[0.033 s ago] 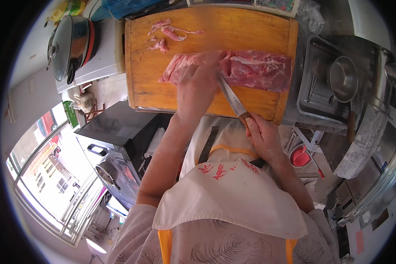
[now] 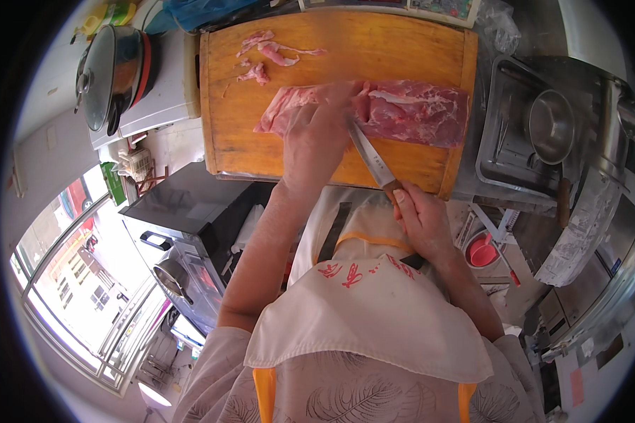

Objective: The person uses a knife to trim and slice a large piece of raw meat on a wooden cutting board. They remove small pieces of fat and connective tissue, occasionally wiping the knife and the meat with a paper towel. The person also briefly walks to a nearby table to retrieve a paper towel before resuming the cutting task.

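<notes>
A long slab of raw meat lies across a wooden cutting board. My left hand is closed on the near side of the meat, left of its middle; a blurry smear in the picture partly veils its fingertips. My right hand, near the board's front edge, is wrapped round the brown handle of a knife. The blade slants up and left, its tip against the meat beside my left fingers. Several trimmed meat scraps lie at the board's far left.
A lidded pan stands at the far left. To the board's right, a metal tray holds a steel saucepan. Below on the left is a dark-topped appliance; on the lower right, a container holds a red scoop.
</notes>
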Tool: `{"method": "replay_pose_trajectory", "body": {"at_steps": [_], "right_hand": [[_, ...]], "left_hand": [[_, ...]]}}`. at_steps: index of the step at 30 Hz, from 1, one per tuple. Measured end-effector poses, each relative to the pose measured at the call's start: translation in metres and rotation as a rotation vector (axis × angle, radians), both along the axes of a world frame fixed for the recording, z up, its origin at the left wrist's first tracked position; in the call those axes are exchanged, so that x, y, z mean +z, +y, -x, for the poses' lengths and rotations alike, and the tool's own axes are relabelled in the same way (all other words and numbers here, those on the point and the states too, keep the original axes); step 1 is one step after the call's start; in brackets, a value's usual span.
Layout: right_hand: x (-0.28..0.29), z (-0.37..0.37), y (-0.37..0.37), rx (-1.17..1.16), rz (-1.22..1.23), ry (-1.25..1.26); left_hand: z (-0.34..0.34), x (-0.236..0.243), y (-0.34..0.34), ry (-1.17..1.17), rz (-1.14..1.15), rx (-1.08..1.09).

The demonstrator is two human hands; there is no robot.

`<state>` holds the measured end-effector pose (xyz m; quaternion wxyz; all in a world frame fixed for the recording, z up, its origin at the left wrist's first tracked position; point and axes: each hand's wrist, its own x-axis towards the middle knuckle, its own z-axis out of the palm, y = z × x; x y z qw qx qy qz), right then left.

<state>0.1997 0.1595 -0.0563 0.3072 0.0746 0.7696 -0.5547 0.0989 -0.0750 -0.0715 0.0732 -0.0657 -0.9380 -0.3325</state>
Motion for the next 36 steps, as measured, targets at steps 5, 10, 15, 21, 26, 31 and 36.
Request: {"method": "replay_pose_trajectory", "body": {"at_steps": [5,10,15,21,26,31,36], "right_hand": [[0.009,0.002,0.000,-0.003,0.015,-0.073],[0.009,-0.003,-0.001,-0.022,0.011,-0.094],[-0.005,-0.003,-0.012,-0.010,0.060,0.012],[0.013,-0.018,0.008,-0.131,0.002,-0.090],[0.014,-0.022,0.019,-0.174,0.008,-0.098],[0.018,-0.017,0.018,-0.160,0.010,-0.084],[0.017,-0.016,0.021,-0.149,0.015,-0.077]], "left_hand": [[0.012,0.008,-0.003,0.046,0.103,-0.134],[0.020,0.026,-0.008,-0.051,0.031,-0.224],[0.018,0.023,-0.028,-0.082,0.138,-0.257],[0.007,0.018,-0.016,-0.057,-0.039,-0.202],[-0.004,-0.001,-0.005,-0.147,-0.114,-0.069],[0.003,-0.003,0.006,-0.061,-0.028,-0.095],[0.003,-0.004,0.010,-0.060,0.055,-0.091]]}}
